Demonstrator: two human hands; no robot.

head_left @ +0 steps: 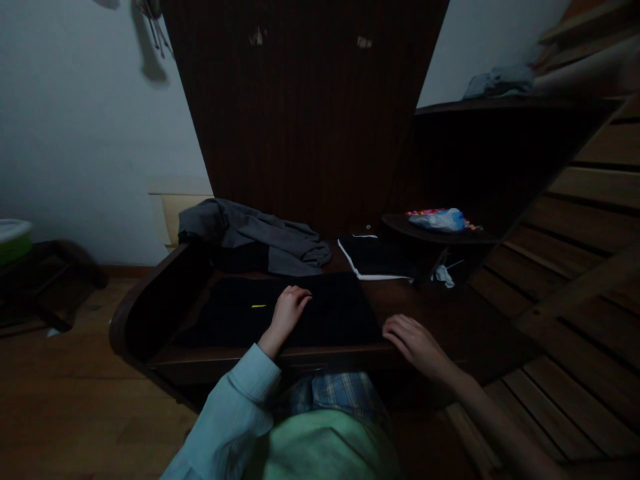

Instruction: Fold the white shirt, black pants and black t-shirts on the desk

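A black garment lies flat on a dark wooden table in front of me. My left hand rests on the middle of the garment with its fingers curled, close to a small yellow mark on the cloth. My right hand lies palm down at the garment's right front corner, by the table's front edge, fingers spread. Neither hand grips anything that I can make out.
A crumpled grey garment lies at the table's back left. A folded black-and-white garment lies at the back right. A coloured plastic bag sits on a small round shelf. Wooden stairs rise on the right. A dark wooden panel stands behind.
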